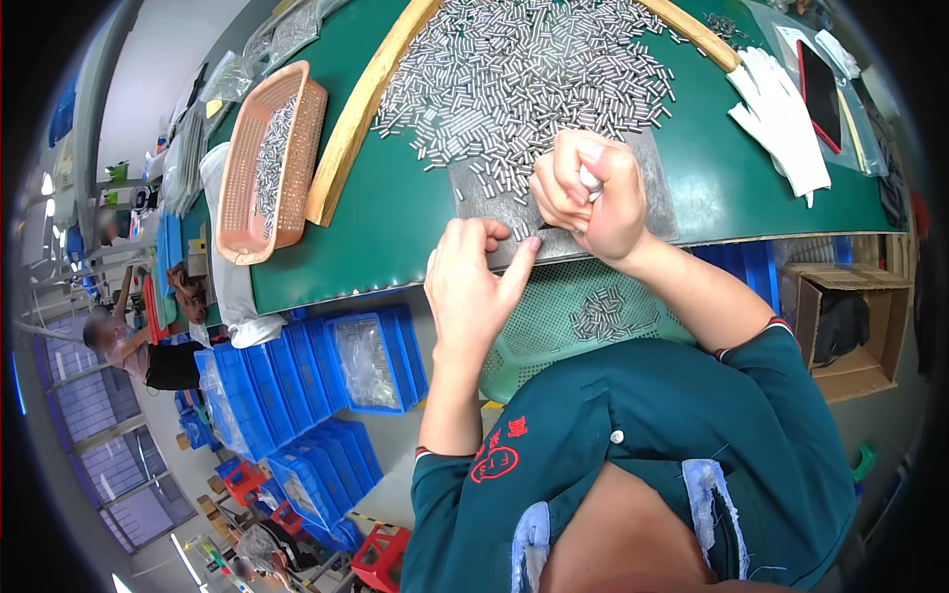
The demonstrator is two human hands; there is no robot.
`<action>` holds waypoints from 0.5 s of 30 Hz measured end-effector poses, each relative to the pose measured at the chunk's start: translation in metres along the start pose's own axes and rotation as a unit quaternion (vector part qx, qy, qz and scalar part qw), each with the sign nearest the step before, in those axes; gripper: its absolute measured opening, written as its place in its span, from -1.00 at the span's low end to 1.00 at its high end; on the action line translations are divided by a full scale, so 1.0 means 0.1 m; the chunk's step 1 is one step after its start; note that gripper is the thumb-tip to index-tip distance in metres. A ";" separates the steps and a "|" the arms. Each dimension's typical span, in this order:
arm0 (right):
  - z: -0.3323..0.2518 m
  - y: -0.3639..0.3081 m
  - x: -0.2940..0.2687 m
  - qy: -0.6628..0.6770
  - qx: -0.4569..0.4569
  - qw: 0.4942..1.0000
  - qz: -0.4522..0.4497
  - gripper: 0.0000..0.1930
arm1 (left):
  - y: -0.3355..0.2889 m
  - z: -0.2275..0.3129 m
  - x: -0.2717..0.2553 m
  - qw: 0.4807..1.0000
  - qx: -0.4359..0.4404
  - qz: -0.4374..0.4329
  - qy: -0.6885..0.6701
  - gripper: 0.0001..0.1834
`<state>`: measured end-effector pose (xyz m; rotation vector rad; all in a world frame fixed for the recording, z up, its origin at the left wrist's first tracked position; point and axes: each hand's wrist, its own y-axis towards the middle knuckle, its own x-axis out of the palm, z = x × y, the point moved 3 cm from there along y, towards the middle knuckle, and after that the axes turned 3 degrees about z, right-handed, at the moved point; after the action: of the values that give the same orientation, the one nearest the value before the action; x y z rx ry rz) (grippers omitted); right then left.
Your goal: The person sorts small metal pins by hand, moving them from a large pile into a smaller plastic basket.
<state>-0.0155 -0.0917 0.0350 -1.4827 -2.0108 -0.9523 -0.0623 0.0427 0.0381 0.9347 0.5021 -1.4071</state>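
My left hand rests at the table's near edge. Its thumb and index finger are closed around a few small metal pins on a dark flat plate. Just right of it, my right hand is in a fist over the plate. A pale rounded end of a tool shows from that fist; a dark tip seems to point toward the pins, and the rest is hidden. Beyond both hands spreads a large heap of short silver metal pins.
Wooden strips flank the heap on the green table. A pink basket with pins stands left; white gloves and a red-edged phone lie right. Below the edge, a green basket holds more pins. Blue bins stand lower left.
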 end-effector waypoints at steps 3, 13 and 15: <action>0.00 0.00 0.01 0.006 0.004 1.000 -0.008 -0.67 | -0.01 0.05 0.02 0.996 0.020 0.041 0.082 -0.80; 0.00 -0.01 0.00 0.007 0.013 1.000 -0.006 -0.70 | 0.02 -0.01 0.06 0.999 -0.012 -0.025 -0.026 -0.89; -0.01 -0.01 0.00 0.007 0.015 1.000 -0.001 -0.70 | 0.03 -0.01 0.05 0.998 -0.019 -0.029 -0.045 -0.90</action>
<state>-0.0164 -0.0923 0.0356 -1.4548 -2.0090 -0.9256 -0.0582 0.0404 0.0338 0.8274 0.4899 -1.4800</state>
